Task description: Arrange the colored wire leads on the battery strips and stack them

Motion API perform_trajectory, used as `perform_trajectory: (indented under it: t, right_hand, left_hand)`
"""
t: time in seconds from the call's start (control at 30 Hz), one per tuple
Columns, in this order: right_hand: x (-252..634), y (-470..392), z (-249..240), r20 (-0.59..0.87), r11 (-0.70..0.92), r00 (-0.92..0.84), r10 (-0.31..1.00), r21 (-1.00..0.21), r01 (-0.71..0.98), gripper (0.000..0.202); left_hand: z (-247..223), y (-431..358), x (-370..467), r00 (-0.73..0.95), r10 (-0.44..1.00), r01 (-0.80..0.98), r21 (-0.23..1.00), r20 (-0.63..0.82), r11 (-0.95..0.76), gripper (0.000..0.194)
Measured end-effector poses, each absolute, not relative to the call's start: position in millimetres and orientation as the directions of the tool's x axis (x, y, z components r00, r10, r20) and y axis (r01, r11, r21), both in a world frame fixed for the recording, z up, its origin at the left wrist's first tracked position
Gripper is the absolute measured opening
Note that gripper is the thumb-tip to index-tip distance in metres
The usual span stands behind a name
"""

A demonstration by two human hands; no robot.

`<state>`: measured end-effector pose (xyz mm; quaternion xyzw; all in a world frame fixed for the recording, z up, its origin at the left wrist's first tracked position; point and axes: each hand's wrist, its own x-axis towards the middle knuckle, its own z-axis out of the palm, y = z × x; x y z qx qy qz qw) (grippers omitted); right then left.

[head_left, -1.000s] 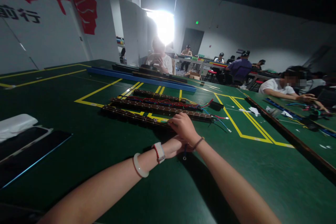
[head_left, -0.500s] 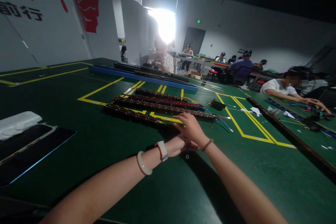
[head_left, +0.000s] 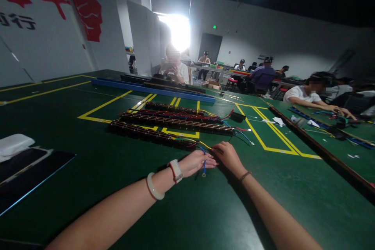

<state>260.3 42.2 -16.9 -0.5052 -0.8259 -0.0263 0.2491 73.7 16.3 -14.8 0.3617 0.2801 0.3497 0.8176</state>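
Clock centre: our 2 hands, with 12 o'clock towards the top of the view.
Left hand (head_left: 197, 162): palm low over the green table (head_left: 117, 160), fingers stretched out and close together; a blue wire (head_left: 204, 167) runs across them, its ring end hanging at 6 o'clock, and we cannot tell whether the fingers grip it.
Right hand (head_left: 230, 158): just beside the left, on its 3 o'clock side, fingertips pinched together on a yellow-green wire (head_left: 205, 145).
Near strip (head_left: 143, 132): lying on the table at 10 o'clock from us; both wires come from its end closest to our hands.
Other strips (head_left: 178, 122): lying side by side at 11 o'clock, behind the near strip, with red and blue wires among them.
Red lead (head_left: 244, 129): its ring end at 2 o'clock.
Black block (head_left: 237, 116): at 1 o'clock, near the strip ends.
Blue channel (head_left: 152, 91): long, beyond the strips at 11 o'clock.
Brown rail (head_left: 307, 144): slanting past us at 3 o'clock.
Dark panel (head_left: 43, 175): at 9 o'clock, well apart, beside a white object (head_left: 16, 146).
Co-worker (head_left: 303, 91): seated at 2 o'clock, hands over wires.
Wrists: on our left, a watch (head_left: 176, 171) and a pale bangle (head_left: 155, 186); on our right, a dark bracelet (head_left: 245, 175).
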Motion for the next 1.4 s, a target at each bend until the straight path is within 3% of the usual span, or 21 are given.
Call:
perform_trajectory:
  t: [0.23, 0.37, 0.47, 0.57, 0.67, 0.8, 0.93, 1.03, 1.17, 1.23, 1.3, 1.4]
  right_hand:
    - [264.2, 44.4, -25.4, 0.415, 0.478, -0.345, 0.842, -0.278, 0.833, 0.018]
    - [265.6, 42.6, -24.3, 0.413, 0.481, -0.352, 0.84, -0.263, 0.836, 0.019]
    - [264.8, 40.5, -21.8, 0.409, 0.481, -0.355, 0.841, -0.261, 0.837, 0.018]
    - [263.6, 38.7, -19.4, 0.404, 0.483, -0.361, 0.841, -0.256, 0.838, 0.017]
    - [262.8, 37.1, -17.2, 0.398, 0.48, -0.361, 0.843, -0.256, 0.839, 0.016]
    - [261.8, 34.9, -14.2, 0.389, 0.474, -0.353, 0.851, -0.28, 0.835, 0.016]
    - [261.1, 33.5, -12.3, 0.383, 0.47, -0.348, 0.856, -0.296, 0.832, 0.014]
    - [261.2, 33.8, -12.3, 0.373, 0.465, -0.347, 0.861, -0.298, 0.833, 0.015]
    - [261.3, 34.8, -13.6, 0.358, 0.459, -0.347, 0.867, -0.299, 0.837, 0.015]
    - [261.3, 35.2, -14.4, 0.352, 0.459, -0.35, 0.868, -0.302, 0.836, 0.016]
    - [261.4, 35.4, -15.2, 0.348, 0.466, -0.356, 0.867, -0.315, 0.827, 0.018]
    - [262.0, 35.9, -16.1, 0.35, 0.478, -0.362, 0.864, -0.343, 0.809, 0.019]
  left_hand:
    - [-9.3, 15.0, 72.6, 0.593, 0.767, -0.237, 0.858, -0.244, 0.456, 0.017]
    - [0.2, 17.6, 65.2, 0.534, 0.793, 0.075, 0.951, -0.293, 0.301, 0.033]
    - [10.6, 19.7, 55.3, 0.515, 0.798, 0.359, 0.924, -0.311, 0.128, 0.035]
    - [21.5, 18.8, 46.4, 0.491, 0.812, 0.551, 0.834, -0.317, -0.008, 0.031]
    - [28.3, 15.0, 41.5, 0.485, 0.855, 0.649, 0.731, -0.183, -0.211, 0.028]
    - [24.1, 10.0, 39.6, 0.466, 0.882, 0.672, 0.622, 0.067, -0.402, 0.022]
    - [12.7, 8.7, 36.6, 0.517, 0.834, 0.649, 0.546, 0.193, -0.529, 0.017]
    - [10.4, 10.4, 32.9, 0.571, 0.803, 0.716, 0.375, 0.169, -0.588, 0.012]
    - [19.2, 12.4, 30.0, 0.63, 0.776, 0.774, 0.077, 0.002, -0.628, 0.021]
    - [25.2, 11.2, 29.6, 0.632, 0.774, 0.775, 0.021, -0.041, -0.631, 0.025]
    - [29.0, 8.7, 28.4, 0.608, 0.792, 0.793, 0.079, -0.044, -0.604, 0.028]
    - [27.8, 4.9, 22.8, 0.506, 0.861, 0.811, 0.364, -0.044, -0.458, 0.033]
